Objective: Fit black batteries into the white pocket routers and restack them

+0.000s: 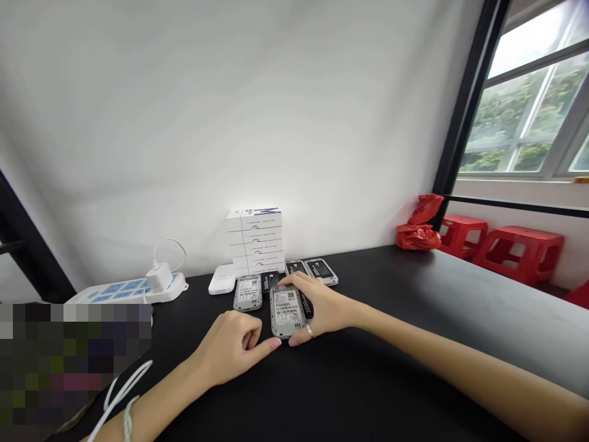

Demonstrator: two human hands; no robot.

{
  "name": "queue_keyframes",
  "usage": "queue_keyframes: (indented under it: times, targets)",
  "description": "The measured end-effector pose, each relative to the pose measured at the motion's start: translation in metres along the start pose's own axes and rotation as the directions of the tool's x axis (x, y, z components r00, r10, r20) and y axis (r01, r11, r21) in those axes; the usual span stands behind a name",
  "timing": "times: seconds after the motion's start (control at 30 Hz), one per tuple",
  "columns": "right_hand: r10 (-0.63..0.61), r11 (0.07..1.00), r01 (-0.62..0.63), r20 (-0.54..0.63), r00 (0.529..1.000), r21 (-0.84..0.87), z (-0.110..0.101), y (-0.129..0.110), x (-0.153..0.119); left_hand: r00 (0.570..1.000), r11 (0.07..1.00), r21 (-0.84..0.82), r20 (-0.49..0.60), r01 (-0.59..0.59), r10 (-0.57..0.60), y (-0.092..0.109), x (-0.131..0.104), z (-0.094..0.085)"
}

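Note:
My right hand [322,302] spans a small grey device with an open battery bay [288,312], fingers at its top edge and thumb at its bottom edge. A printed label lies inside the bay. Under my right palm, a black battery marked 3000mAh [306,304] shows partly. My left hand [234,345] has its fingers curled in and its thumb stretched to the device's lower left corner; nothing shows in it. Just left is a second open-backed device [248,292]. Another black battery [269,281] lies between and behind the two devices.
White boxes [256,242] are stacked against the wall, with white covers [223,279] beside them. Two devices holding batteries [321,270] lie behind my right hand. A power strip [124,290] carries a white charger [159,277]. Red plastic bags [418,236] sit at the table's [391,288] far right.

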State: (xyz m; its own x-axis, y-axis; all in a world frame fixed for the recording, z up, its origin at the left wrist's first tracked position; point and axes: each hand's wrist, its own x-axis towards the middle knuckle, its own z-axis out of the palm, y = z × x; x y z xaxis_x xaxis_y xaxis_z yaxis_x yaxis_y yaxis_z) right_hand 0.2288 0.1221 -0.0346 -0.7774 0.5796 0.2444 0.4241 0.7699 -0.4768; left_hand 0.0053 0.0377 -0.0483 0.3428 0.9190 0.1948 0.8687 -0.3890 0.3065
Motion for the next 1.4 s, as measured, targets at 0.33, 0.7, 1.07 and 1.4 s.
queue_keyframes:
  times: [0.33,0.7,1.07,1.4]
  targets:
    - [0.028,1.000,-0.027,0.090,0.996,-0.013,-0.003,-0.006,-0.001,1.000,1.000,0.016,0.021,-0.012,0.012,0.002,0.002,-0.002]
    - [-0.056,0.992,0.065,0.083,0.995,-0.110,-0.011,0.028,0.065,0.996,0.996,-0.004,0.044,-0.084,0.084,0.002,0.002,-0.005]
    - [0.027,0.995,-0.007,0.200,0.979,-0.100,-0.016,0.032,0.080,0.997,0.998,-0.005,0.033,-0.064,0.064,0.002,0.002,-0.003]
    - [0.029,0.994,-0.007,0.209,0.977,-0.106,-0.015,0.027,0.085,0.996,0.997,-0.008,0.026,-0.083,0.083,0.002,0.001,-0.004]
